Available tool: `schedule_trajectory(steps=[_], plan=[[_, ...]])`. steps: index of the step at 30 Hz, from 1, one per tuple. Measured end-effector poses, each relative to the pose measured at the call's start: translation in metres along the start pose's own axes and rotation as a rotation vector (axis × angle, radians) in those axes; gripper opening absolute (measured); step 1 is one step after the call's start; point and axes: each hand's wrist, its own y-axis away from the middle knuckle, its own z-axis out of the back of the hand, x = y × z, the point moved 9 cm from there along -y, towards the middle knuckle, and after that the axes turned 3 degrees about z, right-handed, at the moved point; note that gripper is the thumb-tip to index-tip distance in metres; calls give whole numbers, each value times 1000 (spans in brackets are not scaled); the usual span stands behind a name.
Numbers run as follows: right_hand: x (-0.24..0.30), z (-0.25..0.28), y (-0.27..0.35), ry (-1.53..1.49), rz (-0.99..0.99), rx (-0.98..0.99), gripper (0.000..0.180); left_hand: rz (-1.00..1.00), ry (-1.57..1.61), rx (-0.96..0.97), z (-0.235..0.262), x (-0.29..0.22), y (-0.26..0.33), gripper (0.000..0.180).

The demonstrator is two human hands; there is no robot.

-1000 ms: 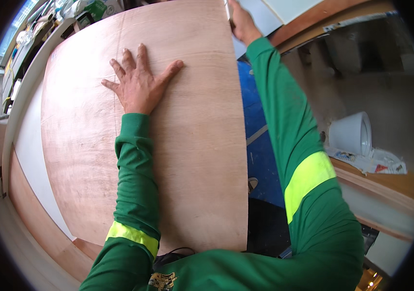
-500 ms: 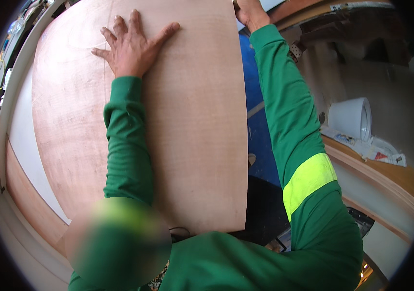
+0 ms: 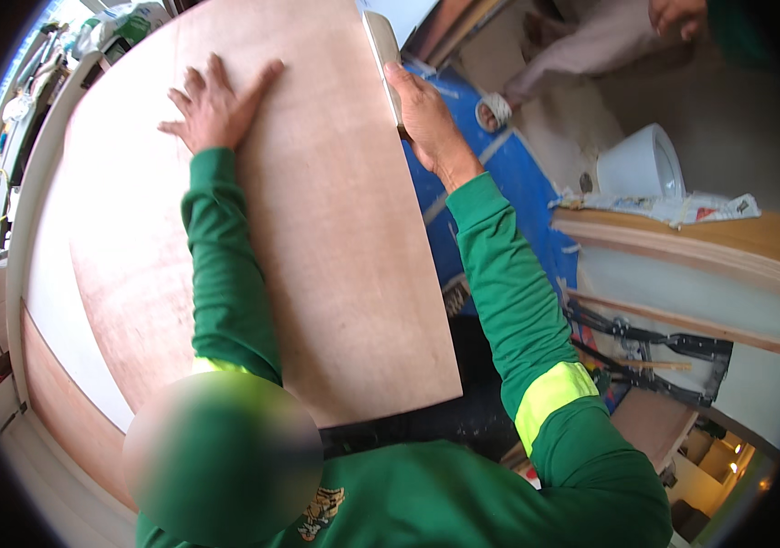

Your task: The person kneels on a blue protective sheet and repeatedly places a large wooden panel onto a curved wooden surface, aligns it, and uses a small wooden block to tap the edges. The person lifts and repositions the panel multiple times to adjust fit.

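A large sheet of thin pinkish plywood [image 3: 335,237] fills the middle of the view. My left hand [image 3: 216,108] lies flat on its upper part with fingers spread. At the sheet's right edge, my right hand [image 3: 431,123] grips a long cream-coloured block [image 3: 382,46], with the thumb on top. The block stands lengthwise along that edge and seems to touch it. Its underside and my curled fingers are mostly hidden.
Blue sheeting [image 3: 490,196] covers the floor at right. Beyond are a white bucket [image 3: 632,169], printed paper [image 3: 673,208] on a wooden ledge [image 3: 682,239], and another person's hand [image 3: 677,14] and leg. Black metal fittings [image 3: 654,342] lie nearer. Bags and clutter [image 3: 120,27] line the far left.
My right hand has come nearer along the sheet's edge, bringing the cream block into sight. The view has swung, showing more of the right side and the other person. My left hand stays flat.
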Motion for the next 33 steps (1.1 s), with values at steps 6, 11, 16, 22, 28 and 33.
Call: schedule_trajectory(steps=[6,11,16,22,28,33], plan=[[25,-15,-179,-22,93,5,67,24,-4,61,0,-7,11,130],[43,-16,-322,61,126,101,59,10,-28,49,-8,-6,14,128],[32,-43,-325,-80,102,213,57,9,-50,-7,-3,2,12,130],[12,-33,-206,-203,77,240,56,-2,-33,-25,-6,0,4,129],[29,-42,-174,-113,150,101,63,-26,-17,6,5,-8,10,128],[36,-33,-312,-237,36,170,58,-44,-4,4,5,-16,12,130]])
